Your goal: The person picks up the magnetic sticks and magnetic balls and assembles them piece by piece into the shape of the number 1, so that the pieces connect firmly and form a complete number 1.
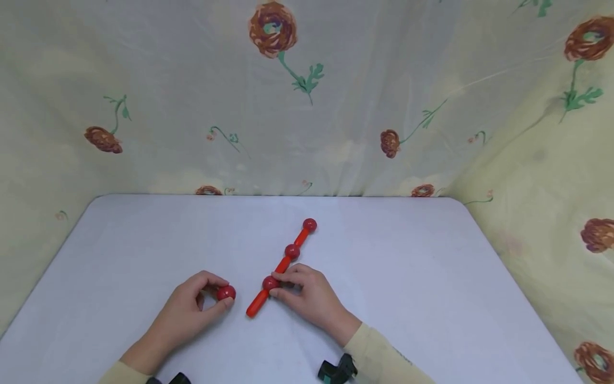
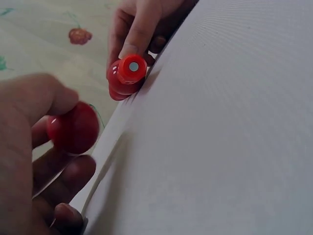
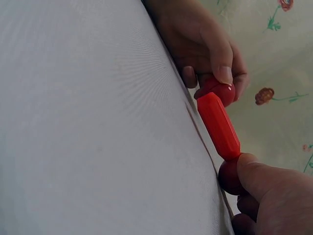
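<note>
My left hand (image 1: 184, 309) pinches a loose red ball (image 1: 226, 293) between thumb and fingers, just left of a chain of red rods and balls. That chain slants across the table, with a far ball (image 1: 309, 225), a middle ball (image 1: 292, 251) and a near ball (image 1: 271, 283) joined by rods. My right hand (image 1: 312, 296) grips the near ball with thumb and fingertips. From it the nearest rod (image 1: 257, 304) sticks out towards me, its end free. A round silvery disc (image 2: 133, 66) shows in that rod end in the left wrist view.
A white-covered table (image 1: 408, 266) lies under the hands. Behind it and at the sides hangs a pale curtain (image 1: 192, 69) with a flower pattern. A black wrist device (image 1: 338, 369) sits at the right sleeve (image 1: 384, 354).
</note>
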`<state>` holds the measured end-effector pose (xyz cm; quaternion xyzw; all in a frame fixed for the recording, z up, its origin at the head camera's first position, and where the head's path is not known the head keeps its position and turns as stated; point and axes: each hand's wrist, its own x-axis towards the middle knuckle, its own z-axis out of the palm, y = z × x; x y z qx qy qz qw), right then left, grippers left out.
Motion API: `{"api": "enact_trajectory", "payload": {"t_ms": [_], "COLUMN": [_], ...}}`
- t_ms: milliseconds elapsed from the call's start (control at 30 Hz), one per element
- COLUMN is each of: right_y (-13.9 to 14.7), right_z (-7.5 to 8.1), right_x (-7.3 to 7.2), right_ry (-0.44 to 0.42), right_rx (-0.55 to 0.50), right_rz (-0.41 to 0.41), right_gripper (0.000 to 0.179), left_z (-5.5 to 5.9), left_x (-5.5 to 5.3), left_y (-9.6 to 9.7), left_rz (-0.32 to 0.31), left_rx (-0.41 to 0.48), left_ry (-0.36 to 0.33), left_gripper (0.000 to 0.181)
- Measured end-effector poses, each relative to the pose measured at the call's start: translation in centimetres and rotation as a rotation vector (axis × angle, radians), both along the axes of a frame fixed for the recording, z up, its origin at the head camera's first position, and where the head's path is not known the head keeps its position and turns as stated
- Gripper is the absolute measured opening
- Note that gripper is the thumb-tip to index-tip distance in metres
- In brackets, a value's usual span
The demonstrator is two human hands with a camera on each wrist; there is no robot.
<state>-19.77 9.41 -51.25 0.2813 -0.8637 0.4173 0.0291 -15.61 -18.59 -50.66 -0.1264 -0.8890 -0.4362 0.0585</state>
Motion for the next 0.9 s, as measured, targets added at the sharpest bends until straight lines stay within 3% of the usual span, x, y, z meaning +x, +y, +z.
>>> {"api": "enact_trajectory", "payload": {"t_ms": [133,233,533,900], "right_y": [0.05,0.11,0.19,-0.09], "right_z": [0.08,0.16,-0.02,-0.08], "right_x": [0.00,0.00,-0.06,-0.07], "right_ry": [0.001,0.006,0.007,0.018], "right_rx": [0.002,-0.003,-0.010,-0.010], "right_rz": [-0.001,-0.001,-0.002,0.004], "right_gripper": [0.039,0.039,0.041,0.039], "left_z": [-0.28,-0.25,-0.05,-0.03], "left_x": [0.01,0.02,0.23,0.66], "left_y": [0.08,0.13,0.25,0.02], "left_rz": [-0.124,-0.181,-0.226,-0.362], "left_rx": [-0.020,-0.026,-0.076,-0.011], "left_ry": [0.051,0.058,0.020,0.116], "left_gripper": [0.030,0.026,0.023,0.022]}}
